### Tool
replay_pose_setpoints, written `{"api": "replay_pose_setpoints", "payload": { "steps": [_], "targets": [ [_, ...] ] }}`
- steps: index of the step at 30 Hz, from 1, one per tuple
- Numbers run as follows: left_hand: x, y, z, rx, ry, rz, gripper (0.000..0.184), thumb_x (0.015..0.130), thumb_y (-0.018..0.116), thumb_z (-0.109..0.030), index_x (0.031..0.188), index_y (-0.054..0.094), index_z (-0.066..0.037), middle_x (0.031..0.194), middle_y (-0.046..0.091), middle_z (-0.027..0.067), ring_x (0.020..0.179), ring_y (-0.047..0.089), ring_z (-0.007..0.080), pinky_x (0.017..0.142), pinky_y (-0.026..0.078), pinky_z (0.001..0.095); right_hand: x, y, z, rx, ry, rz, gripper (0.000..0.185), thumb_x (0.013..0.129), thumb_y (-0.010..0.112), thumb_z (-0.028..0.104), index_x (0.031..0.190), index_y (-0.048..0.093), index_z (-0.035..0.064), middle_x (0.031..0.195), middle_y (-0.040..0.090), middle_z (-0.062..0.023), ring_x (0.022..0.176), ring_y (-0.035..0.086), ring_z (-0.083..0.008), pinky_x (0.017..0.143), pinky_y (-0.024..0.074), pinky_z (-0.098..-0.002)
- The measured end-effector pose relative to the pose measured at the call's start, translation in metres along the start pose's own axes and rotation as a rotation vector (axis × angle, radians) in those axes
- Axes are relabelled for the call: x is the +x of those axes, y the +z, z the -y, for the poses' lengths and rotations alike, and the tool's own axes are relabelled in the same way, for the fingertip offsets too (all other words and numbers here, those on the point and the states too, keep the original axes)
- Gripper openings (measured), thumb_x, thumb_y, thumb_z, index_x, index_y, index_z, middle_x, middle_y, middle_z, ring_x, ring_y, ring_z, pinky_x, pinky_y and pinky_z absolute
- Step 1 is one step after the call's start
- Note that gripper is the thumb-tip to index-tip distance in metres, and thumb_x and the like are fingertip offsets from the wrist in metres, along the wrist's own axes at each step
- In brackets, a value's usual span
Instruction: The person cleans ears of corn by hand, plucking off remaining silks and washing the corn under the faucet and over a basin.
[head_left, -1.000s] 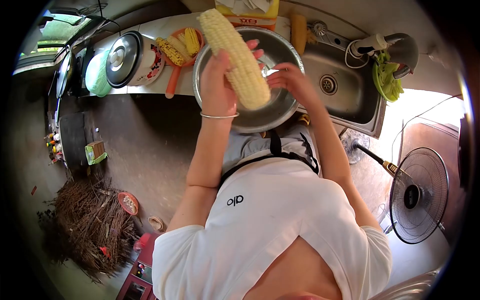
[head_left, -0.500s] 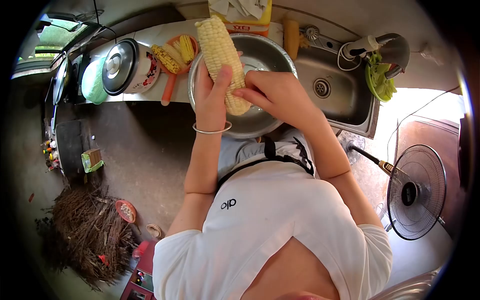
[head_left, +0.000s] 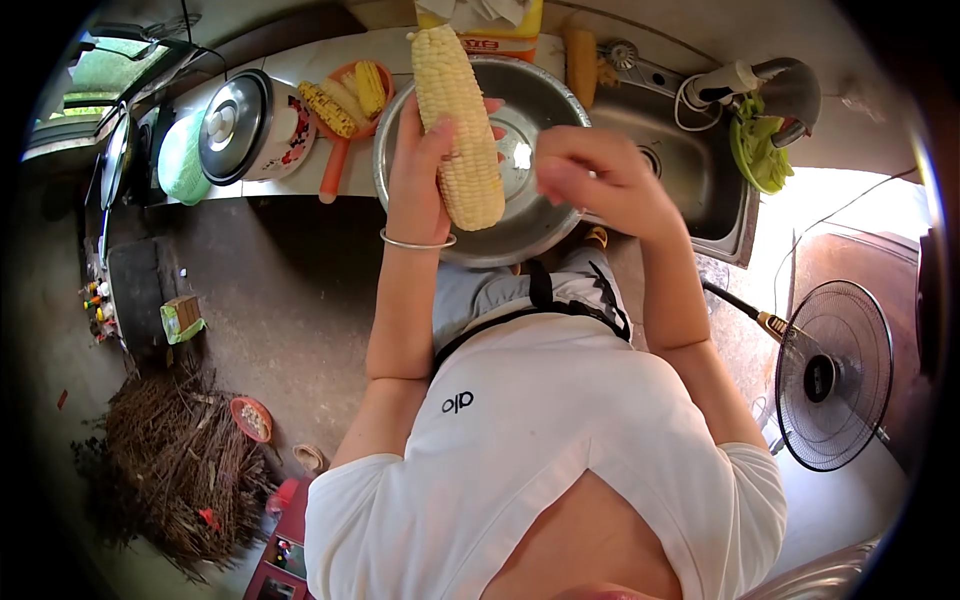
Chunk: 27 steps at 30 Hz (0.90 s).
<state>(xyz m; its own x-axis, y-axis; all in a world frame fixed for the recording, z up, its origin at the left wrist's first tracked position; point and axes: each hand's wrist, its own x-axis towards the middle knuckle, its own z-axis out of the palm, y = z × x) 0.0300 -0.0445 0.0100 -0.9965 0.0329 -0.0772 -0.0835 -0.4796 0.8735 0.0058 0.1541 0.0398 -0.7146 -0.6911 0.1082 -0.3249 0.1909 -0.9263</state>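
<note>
My left hand (head_left: 420, 190) is wrapped round a pale yellow corn cob (head_left: 458, 135), held almost upright with its narrower end tilted toward the back. Below the cob lies a wide metal basin (head_left: 548, 240), standing at the counter's front edge. To the right of the cob, clear of it, my right hand (head_left: 600, 180) hovers over the basin's right rim. Its fingers are curled in and slightly blurred; whatever may be between them is too small to make out. An orange strainer (head_left: 335, 172) with several corn pieces (head_left: 371, 90) sits left of the basin.
A steel sink (head_left: 690, 150) is at the right, with a green bowl of leaves (head_left: 760, 155) at its far edge. On the left stand a lidded pot (head_left: 235, 128) and a green mesh cover (head_left: 184, 160). A fan (head_left: 832, 375) stands at the right.
My right hand has come off the cob and moved to the right, fingers curled. My left hand still holds the cob, which is now slightly more upright.
</note>
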Motion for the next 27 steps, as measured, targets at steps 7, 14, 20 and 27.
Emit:
{"api": "replay_pose_setpoints", "payload": {
  "steps": [7, 14, 20, 27],
  "targets": [
    [-0.002, -0.015, 0.004, -0.136, -0.044, 0.013, 0.05, 0.095, 0.048, -0.037, 0.127, 0.044, 0.002, 0.119, 0.056, 0.0209, 0.1, 0.06, 0.0273, 0.081, 0.054, 0.0438, -0.006, 0.021, -0.097, 0.799, 0.017, 0.018, 0.024, 0.089, 0.059, 0.023, 0.101, 0.059, 0.0017, 0.09, 0.064, -0.007, 0.066, 0.061, -0.013, 0.056, 0.0466, -0.0259],
    [-0.005, -0.007, 0.0, -0.125, -0.059, -0.012, 0.051, 0.097, 0.043, -0.037, 0.13, 0.044, 0.003, 0.122, 0.055, 0.0203, 0.109, 0.057, 0.0247, 0.091, 0.05, 0.0379, 0.014, 0.033, -0.049, 0.203, 0.322, -0.225, 0.03, 0.087, 0.063, 0.034, 0.086, 0.059, 0.004, 0.072, 0.059, -0.0065, 0.062, 0.054, -0.0085, 0.054, 0.0422, -0.0253],
    [-0.007, 0.001, 0.006, -0.072, -0.034, -0.025, 0.051, 0.095, 0.051, -0.03, 0.133, 0.04, 0.001, 0.13, 0.052, 0.017, 0.107, 0.057, 0.0201, 0.088, 0.049, 0.0312, 0.037, 0.028, 0.005, -0.277, 0.229, -0.297, 0.049, 0.081, 0.066, 0.048, 0.063, 0.05, 0.0044, 0.054, 0.048, -0.0028, 0.051, 0.046, -0.0161, 0.05, 0.0362, -0.0303],
    [-0.006, -0.002, 0.011, -0.216, -0.028, 0.138, 0.049, 0.096, 0.046, -0.03, 0.135, 0.039, -0.001, 0.137, 0.046, 0.0196, 0.116, 0.053, 0.0224, 0.093, 0.046, 0.0329, 0.025, 0.023, -0.017, 0.197, 0.142, -0.108, 0.04, 0.091, 0.059, 0.037, 0.068, 0.051, 0.0052, 0.06, 0.05, -0.0015, 0.056, 0.048, -0.0095, 0.051, 0.0362, -0.0275]
  ]
}}
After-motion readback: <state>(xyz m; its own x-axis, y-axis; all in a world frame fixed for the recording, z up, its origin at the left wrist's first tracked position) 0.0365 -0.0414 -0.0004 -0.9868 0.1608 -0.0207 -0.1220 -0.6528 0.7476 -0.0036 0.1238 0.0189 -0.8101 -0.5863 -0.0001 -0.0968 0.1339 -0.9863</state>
